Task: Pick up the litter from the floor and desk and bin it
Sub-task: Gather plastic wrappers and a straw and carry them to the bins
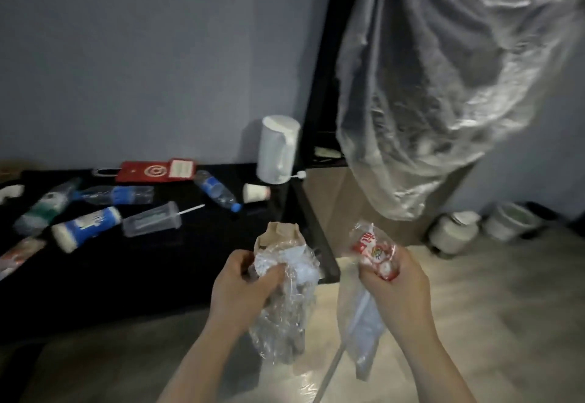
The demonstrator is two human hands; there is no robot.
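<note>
Head view: hands (240, 282) (399, 279) grip blurred litter (286, 307), contents unclear.

My left hand (242, 287) and right hand (397, 288) are held side by side, apart, forearms extended forward. The left grips a plastic bundle (285, 317); the right grips a red wrapper (375, 249).

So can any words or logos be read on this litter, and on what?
"C" in a ring, white logo: red bag on the desk.
Red-and-white wrapper in the right hand: white characters, too blurred.
White tag on the bag, blue bottle labels: unreadable.
</note>
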